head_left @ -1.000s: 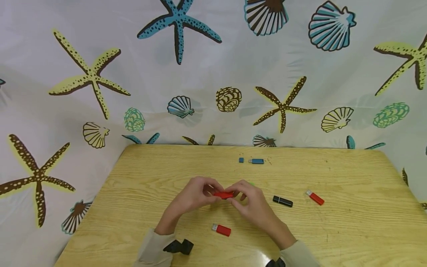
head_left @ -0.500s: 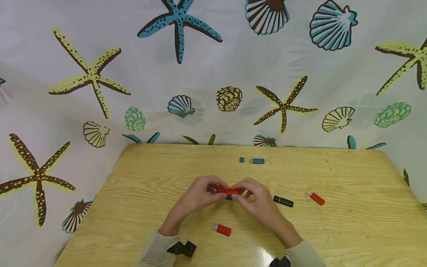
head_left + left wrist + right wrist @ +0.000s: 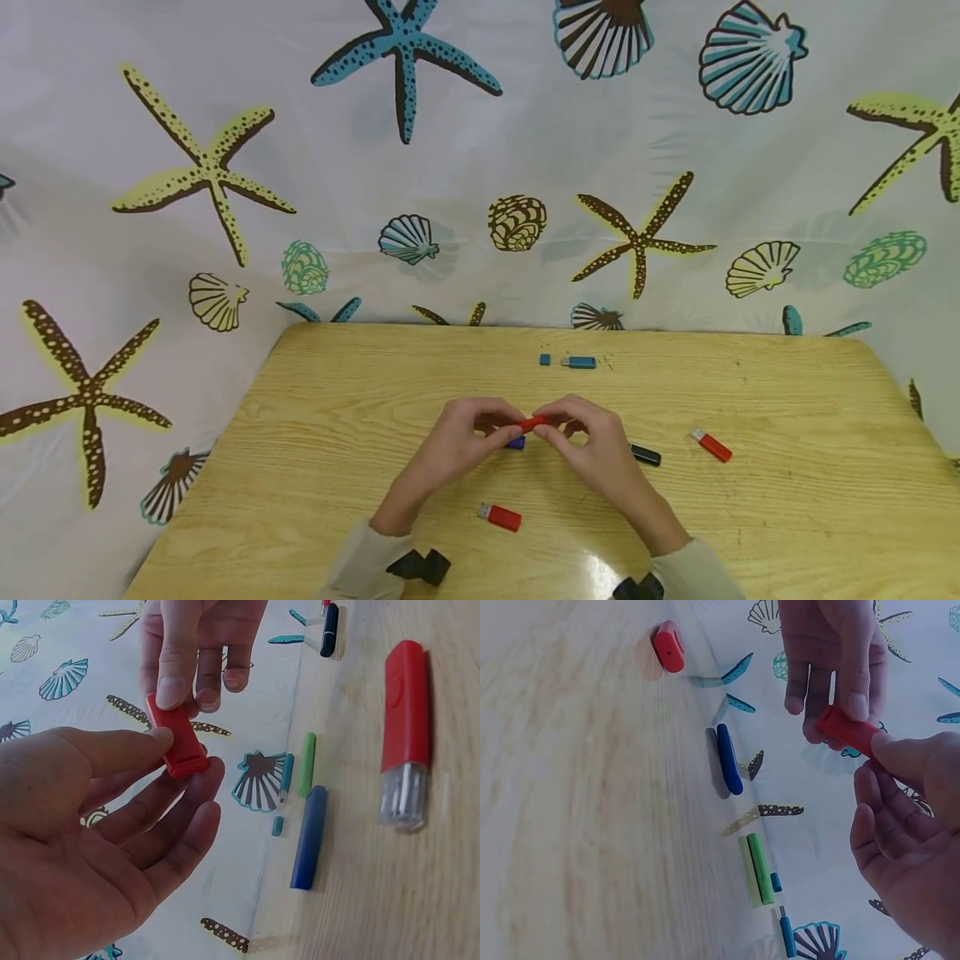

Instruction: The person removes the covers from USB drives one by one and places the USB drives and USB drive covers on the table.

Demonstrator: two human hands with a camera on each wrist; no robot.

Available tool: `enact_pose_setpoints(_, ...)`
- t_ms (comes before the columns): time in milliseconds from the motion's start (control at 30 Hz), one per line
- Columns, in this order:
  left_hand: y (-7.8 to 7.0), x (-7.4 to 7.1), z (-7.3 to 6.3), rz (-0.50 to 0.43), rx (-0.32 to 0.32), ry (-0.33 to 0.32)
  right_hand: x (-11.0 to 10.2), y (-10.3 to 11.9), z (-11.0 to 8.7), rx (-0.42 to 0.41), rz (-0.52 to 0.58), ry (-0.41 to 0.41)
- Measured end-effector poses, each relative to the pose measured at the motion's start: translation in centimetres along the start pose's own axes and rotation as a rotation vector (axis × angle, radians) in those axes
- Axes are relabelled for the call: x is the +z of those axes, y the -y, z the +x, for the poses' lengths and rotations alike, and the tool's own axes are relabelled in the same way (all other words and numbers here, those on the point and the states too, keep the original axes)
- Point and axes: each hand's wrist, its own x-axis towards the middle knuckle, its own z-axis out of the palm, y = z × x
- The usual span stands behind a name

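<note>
Both hands hold a red USB stick [image 3: 532,423] between them, above the middle of the table. My left hand [image 3: 459,437] pinches one end with thumb and fingers. At the opposite end, the thumb and fingers of my right hand [image 3: 588,433] grip it. In the left wrist view the red USB stick [image 3: 176,739] shows no metal plug. Behind the left fingertips a blue USB stick [image 3: 515,443] lies on the table, partly hidden. Closer to the body lies another red USB stick [image 3: 500,517], its metal plug bare and pointing left.
A black USB stick [image 3: 646,454] lies partly behind the right hand; right of it is a red USB stick [image 3: 711,445] with bare plug. Farther back are a small blue cap [image 3: 544,360] and a blue USB stick [image 3: 580,362]. A green stick [image 3: 307,764] shows in the wrist views.
Both hands have shifted slightly right with the red USB stick, which now looks tilted. The blue USB stick on the table has come into sight; the right hand now partly covers the black one.
</note>
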Motion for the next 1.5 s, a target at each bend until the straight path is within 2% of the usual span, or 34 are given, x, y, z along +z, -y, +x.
enact_pose_setpoints(400,-0.4,1.2,0.2,-0.024,0.003,-0.082,-0.6,0.3,0.1,0.117,0.183,-0.032)
enact_pose_setpoints(533,-0.4,1.4,0.2,-0.023,0.002,-0.099,-0.9,0.5,0.1,0.144,0.234,-0.005)
enact_pose_setpoints(667,-0.7,1.5,0.2,-0.017,0.008,-0.09,-0.9,0.6,0.2,0.159,0.275,0.034)
enact_pose_setpoints(833,-1.1,1.6,0.2,-0.043,0.003,-0.099,-0.9,0.6,0.2,0.163,0.277,0.049)
enact_pose_setpoints(1033,-1.2,1.6,0.2,-0.139,-0.023,-0.129,-0.7,0.4,0.1,0.155,0.272,0.092)
enact_pose_setpoints(1300,-0.9,1.7,0.1,-0.258,-0.041,-0.165,-0.6,0.3,0.0,0.168,0.26,0.096)
enact_pose_setpoints(1500,-0.6,1.7,0.1,-0.293,-0.034,-0.145,-0.6,0.0,-0.1,0.159,0.227,0.095)
